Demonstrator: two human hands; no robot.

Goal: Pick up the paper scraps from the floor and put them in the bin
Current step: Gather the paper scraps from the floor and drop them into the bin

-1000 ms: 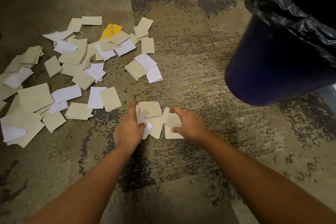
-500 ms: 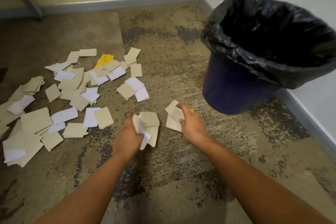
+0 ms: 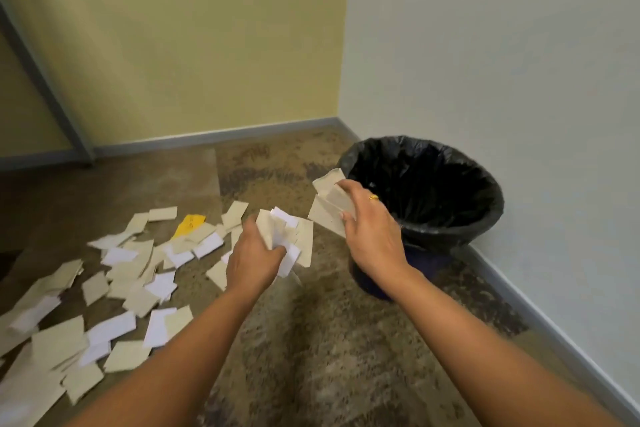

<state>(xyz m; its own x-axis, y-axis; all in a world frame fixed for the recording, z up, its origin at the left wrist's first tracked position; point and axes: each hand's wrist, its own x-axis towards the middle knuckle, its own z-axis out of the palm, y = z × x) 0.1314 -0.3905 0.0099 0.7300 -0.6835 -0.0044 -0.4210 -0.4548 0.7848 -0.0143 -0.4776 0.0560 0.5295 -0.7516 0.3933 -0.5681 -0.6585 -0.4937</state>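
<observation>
My left hand grips a bunch of beige and white paper scraps in the air above the floor. My right hand holds a few beige scraps beside the near-left rim of the bin, a dark blue bin lined with a black bag, standing in the room's corner. Many more beige and white scraps lie scattered on the carpet at left, with one yellow scrap among them.
The floor is mottled brown carpet. A yellow wall and a pale wall meet in the corner behind the bin. A grey slanted metal leg stands at the far left.
Both hands have risen from the floor with their scraps. My right hand has moved up to the bin's rim, and the view has tilted up to show the walls.
</observation>
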